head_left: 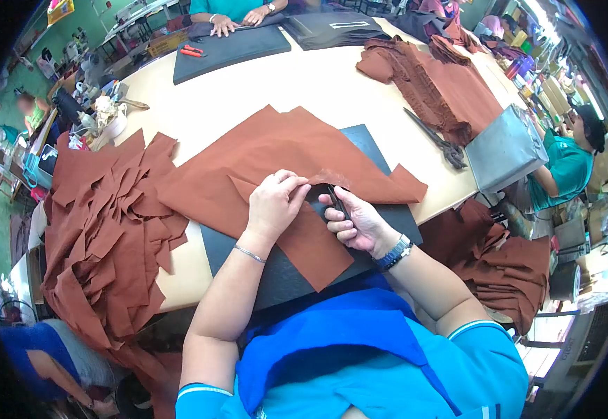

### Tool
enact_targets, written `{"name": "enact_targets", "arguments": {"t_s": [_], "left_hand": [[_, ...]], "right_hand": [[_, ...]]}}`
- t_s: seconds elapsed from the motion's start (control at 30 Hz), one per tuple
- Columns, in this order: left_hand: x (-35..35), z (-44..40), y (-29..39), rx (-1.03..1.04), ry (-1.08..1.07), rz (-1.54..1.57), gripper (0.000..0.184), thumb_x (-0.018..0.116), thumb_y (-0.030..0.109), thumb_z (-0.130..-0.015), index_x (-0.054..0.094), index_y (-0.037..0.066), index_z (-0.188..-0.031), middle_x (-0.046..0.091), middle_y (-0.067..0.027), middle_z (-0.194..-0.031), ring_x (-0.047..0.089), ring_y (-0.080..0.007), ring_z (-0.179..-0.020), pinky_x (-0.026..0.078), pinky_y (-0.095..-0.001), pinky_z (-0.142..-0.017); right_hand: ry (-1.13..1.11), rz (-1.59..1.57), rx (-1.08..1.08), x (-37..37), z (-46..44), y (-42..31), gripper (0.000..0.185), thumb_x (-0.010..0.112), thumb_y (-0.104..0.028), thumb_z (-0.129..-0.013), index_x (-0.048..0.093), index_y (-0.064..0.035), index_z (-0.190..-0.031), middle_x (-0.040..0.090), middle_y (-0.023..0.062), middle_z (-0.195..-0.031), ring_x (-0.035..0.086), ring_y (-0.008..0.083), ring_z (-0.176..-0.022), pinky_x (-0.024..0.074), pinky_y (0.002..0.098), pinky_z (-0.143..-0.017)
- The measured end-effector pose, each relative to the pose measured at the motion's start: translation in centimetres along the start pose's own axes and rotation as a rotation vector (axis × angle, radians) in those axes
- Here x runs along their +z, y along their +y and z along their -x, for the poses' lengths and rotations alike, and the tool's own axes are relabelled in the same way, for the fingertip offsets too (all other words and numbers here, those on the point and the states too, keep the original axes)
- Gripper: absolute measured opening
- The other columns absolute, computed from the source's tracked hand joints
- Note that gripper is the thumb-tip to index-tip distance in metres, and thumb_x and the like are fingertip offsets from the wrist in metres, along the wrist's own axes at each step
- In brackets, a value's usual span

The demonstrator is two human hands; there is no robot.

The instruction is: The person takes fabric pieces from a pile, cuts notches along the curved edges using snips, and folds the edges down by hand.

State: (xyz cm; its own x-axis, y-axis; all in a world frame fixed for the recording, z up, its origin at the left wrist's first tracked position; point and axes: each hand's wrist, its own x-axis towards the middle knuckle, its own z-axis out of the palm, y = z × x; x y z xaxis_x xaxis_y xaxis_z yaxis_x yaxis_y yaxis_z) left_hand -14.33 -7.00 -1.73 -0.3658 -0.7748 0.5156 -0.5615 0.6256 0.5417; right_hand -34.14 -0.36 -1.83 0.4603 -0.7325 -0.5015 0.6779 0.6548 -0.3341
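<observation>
A rust-brown piece of fabric (276,143) lies spread over a dark board (231,251) on the table before me. My left hand (276,202) pinches the cloth's edge between thumb and fingertips. Beside it, my right hand (360,223) is closed around a small black tool that looks like thread snips (332,194), its tip close to the pinched edge. Its blades are partly hidden by my fingers and the cloth. One flap of the fabric hangs down below my hands over the board.
Cut brown pieces (108,230) are heaped at the left table edge. Large scissors (423,129) and gathered brown cloth (423,87) lie at right, near a grey box (506,150). Across the table, a person's hands (238,21) rest by a dark board (234,52) with red snips (192,51).
</observation>
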Motion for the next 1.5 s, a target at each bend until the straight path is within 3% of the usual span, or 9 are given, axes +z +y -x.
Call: {"name": "enact_targets", "arguments": {"t_s": [0.33, 1.5], "left_hand": [[0.0, 0.1, -0.3, 0.005, -0.010, 0.001, 0.012, 0.072, 0.021, -0.088, 0.075, 0.011, -0.093, 0.068, -0.0027, -0.091, 0.067, -0.0204, -0.083, 0.055, -0.0330, -0.070], [0.0, 0.0, -0.2, 0.001, -0.003, -0.008, 0.011, 0.072, 0.022, -0.088, 0.075, 0.011, -0.091, 0.068, -0.0025, -0.091, 0.068, -0.0210, -0.082, 0.055, -0.0331, -0.069]], "right_hand": [[0.007, 0.056, -0.152, -0.2, -0.6, 0.6, 0.035, 0.049, -0.044, -0.104, 0.058, -0.0106, -0.109, 0.044, -0.0032, -0.066, 0.036, 0.0040, -0.048, 0.0262, 0.0168, -0.036], [-0.002, -0.022, -0.076, 0.1, -1.3, 0.0, 0.031, 0.048, -0.041, -0.105, 0.058, -0.0116, -0.104, 0.045, -0.0034, -0.067, 0.036, 0.0043, -0.048, 0.0259, 0.0170, -0.037]]}}
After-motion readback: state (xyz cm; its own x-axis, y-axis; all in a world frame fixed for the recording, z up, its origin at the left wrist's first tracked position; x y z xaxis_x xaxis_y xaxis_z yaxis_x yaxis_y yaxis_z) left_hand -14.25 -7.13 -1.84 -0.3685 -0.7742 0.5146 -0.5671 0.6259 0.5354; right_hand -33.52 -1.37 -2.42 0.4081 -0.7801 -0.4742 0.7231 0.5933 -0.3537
